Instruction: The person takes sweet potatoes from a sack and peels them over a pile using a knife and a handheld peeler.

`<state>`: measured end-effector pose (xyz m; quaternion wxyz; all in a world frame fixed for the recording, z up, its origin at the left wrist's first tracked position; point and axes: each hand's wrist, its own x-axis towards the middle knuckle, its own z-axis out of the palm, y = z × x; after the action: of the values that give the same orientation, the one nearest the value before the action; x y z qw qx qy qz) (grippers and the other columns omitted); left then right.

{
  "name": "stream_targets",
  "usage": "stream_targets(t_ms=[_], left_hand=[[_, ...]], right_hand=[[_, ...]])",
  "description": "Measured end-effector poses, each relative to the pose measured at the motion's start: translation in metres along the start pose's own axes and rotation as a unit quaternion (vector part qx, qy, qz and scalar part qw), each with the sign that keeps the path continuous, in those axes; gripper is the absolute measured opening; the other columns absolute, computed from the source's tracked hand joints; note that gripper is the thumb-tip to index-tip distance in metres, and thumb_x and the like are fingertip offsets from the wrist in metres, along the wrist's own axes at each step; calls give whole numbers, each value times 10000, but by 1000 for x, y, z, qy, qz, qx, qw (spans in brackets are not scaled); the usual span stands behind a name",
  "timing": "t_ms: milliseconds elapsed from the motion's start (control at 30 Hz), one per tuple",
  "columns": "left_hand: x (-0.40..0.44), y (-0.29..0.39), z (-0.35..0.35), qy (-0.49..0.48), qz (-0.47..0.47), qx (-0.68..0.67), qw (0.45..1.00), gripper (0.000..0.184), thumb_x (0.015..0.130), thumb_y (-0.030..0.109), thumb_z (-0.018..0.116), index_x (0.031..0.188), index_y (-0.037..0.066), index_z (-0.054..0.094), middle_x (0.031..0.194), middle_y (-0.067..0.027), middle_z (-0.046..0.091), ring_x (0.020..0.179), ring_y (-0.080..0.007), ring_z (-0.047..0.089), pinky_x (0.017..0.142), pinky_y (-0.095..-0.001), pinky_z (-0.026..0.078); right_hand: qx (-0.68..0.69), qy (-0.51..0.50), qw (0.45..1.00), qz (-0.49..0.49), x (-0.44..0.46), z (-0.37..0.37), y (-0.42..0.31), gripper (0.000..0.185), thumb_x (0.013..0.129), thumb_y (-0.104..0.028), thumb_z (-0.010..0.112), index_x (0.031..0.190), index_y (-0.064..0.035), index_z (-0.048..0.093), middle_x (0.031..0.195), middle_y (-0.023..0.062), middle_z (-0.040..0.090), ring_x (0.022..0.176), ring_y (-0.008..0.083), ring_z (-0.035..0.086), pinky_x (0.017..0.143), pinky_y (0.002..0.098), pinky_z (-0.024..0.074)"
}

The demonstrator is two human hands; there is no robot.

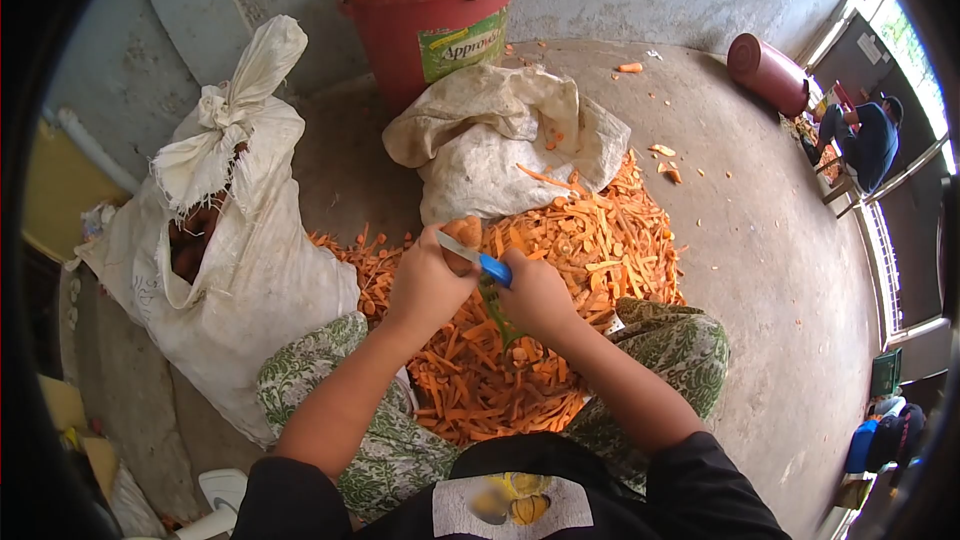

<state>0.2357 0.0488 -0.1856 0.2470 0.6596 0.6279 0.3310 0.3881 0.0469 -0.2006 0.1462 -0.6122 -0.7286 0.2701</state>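
My left hand [428,280] is closed round a brownish-orange root [464,231], which looks like a carrot or sweet potato. In my right hand [535,292] is a knife with a blue handle [495,269], its blade [458,246] lying against the root. Both hands are close together over a large heap of orange cut pieces [590,250] between my knees. Something green [497,311] shows just below the knife, partly hidden by my right hand. Behind the heap lies an open white sack [490,165].
A tied white sack [240,310] with roots showing through a hole stands at the left. A red bucket [400,35] is by the wall. One red container [768,75] lies tipped at the back right, near a seated person [868,145]. Scraps dot the floor.
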Motion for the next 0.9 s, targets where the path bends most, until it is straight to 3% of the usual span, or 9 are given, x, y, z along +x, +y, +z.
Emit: stream_targets(t_ms=[100, 433, 500, 567, 600, 700, 767, 900], left_hand=[[-1, -6, 8, 35, 53, -27, 998, 480, 613, 123, 727, 999, -53, 503, 845, -184, 607, 813, -300, 619, 711, -346, 488], [-6, -8, 13, 18, 26, -20, 999, 466, 636, 133, 722, 1002, -35, 489, 871, -178, 598, 812, -309, 610, 694, -355, 486], [-13, 2, 11, 102, 104, 8, 989, 466, 654, 116, 712, 1028, -9, 463, 876, -158, 585, 802, -292, 606, 693, -347, 485], [-22, 29, -5, 105, 220, -35, 969, 468, 661, 79, 707, 1041, 16, 441, 883, -127, 568, 795, -251, 597, 700, -331, 482], [-24, 31, -10, 93, 240, -87, 962, 462, 652, 41, 706, 1033, 27, 446, 880, -102, 563, 785, -208, 589, 709, -311, 477], [-21, 22, -12, 69, 214, -156, 962, 461, 655, 30, 704, 1036, 21, 444, 885, -85, 557, 810, -188, 578, 731, -297, 468], [-16, 17, -13, 64, 172, -178, 967, 465, 656, 36, 705, 1043, 20, 447, 901, -77, 556, 848, -173, 565, 771, -291, 452], [-8, 8, -11, 22, 115, -203, 972, 463, 677, 84, 697, 1065, 23, 451, 951, -78, 544, 860, -159, 554, 816, -294, 430]], right_hand=[[10, 8, 1000, 19, 4, 5, 3, 141, 729, -109, 544, 807, -2, 496, 664, 204, 576, 668, 383, 575, 620, 457, 456], [34, 11, 999, 31, 20, 23, 25, 147, 736, -114, 532, 789, 23, 541, 695, 221, 589, 691, 377, 587, 624, 449, 463], [128, -61, 969, 205, 40, 40, 61, 215, 786, -173, 529, 786, 31, 593, 689, 206, 598, 666, 346, 598, 601, 421, 456], [113, -28, 968, 223, 54, 53, 108, 293, 814, -231, 521, 824, 44, 624, 710, 195, 612, 658, 290, 612, 607, 395, 466], [67, -31, 976, 205, 52, 50, 98, 303, 805, -241, 538, 812, 52, 616, 668, 182, 601, 607, 273, 597, 574, 392, 455], [101, -105, 969, 201, 39, 51, 85, 342, 795, -270, 523, 826, 58, 612, 722, 214, 611, 683, 347, 606, 622, 399, 469], [113, -112, 964, 211, 39, 50, 76, 338, 793, -279, 534, 815, 53, 595, 692, 196, 606, 651, 344, 596, 614, 392, 456], [177, -23, 973, 145, 26, 10, 27, 263, 803, -243, 543, 792, 18, 566, 641, 187, 573, 616, 336, 579, 590, 399, 439]])
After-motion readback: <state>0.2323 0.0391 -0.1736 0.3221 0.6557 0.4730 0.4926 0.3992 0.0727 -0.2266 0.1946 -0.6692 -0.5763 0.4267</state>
